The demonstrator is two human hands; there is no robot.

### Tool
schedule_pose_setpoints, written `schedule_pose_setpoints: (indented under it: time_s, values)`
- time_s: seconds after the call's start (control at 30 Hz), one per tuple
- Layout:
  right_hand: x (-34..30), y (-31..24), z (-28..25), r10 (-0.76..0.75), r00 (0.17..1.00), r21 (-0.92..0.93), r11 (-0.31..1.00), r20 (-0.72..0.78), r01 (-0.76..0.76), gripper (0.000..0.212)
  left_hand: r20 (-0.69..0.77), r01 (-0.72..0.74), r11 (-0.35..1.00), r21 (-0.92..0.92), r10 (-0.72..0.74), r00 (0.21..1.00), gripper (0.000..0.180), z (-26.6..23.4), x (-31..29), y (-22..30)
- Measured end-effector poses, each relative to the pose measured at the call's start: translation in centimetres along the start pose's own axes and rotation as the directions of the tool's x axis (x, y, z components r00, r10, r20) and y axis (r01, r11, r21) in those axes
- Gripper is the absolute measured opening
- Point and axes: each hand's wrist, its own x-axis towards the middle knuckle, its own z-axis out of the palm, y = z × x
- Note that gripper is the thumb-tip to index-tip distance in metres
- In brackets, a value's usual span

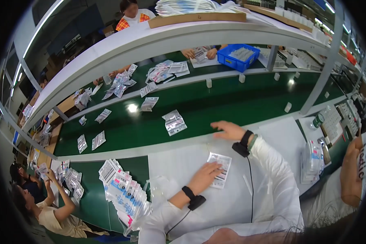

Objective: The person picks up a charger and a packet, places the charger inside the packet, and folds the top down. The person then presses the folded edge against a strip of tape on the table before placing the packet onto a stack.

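We see the left hand palm down on a flat white packet, fingers extended loosely across its upper part; we can't tell whether any fingertip grips it. The packet lies on the white-covered worktop, in front of the wearer, just on the near side of the pale rail. We see the right hand empty, fingers spread and pointing left, at the near edge of the green belt. We log a black wrist strap on each arm.

Nearest on the belt is a silver pouch, left of the right hand and apart from it. More pouches lie farther left. Beside the worktop's left edge we have a fanned pile of packets; on its right side, a stack of packets, with a clear bottle beyond. Across the belt we note a blue bin and a co-worker's hands at another packet. At far left, a person holds up a small packet.
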Motion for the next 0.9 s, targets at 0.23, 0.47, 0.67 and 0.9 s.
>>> schedule_pose_setpoints:
  time_s: [0.23,0.47,0.67,0.9]
  values:
    - [17.0,13.3,-3.3,0.055,0.898,-0.416,0.873,-0.436,-0.256,0.068,0.062,-0.007,0.979,-0.202,0.020,0.998,0.046,1.3,0.4,-0.1]
    - [25.6,18.2,-2.2,0.142,0.792,-0.407,0.796,-0.594,-0.448,0.054,-0.022,0.055,0.949,-0.310,-0.065,0.998,0.041,1.6,-0.1,1.1]
    - [24.1,21.4,-5.7,0.200,0.828,-0.308,0.862,-0.524,-0.403,0.057,-0.023,-0.004,0.946,-0.323,-0.004,1.000,0.047,2.2,0.2,0.7]
    - [8.8,8.6,-3.7,-0.179,0.896,-0.031,0.983,-0.406,0.182,0.052,0.001,-0.033,0.987,-0.158,0.033,0.999,0.046,2.3,1.5,0.3]
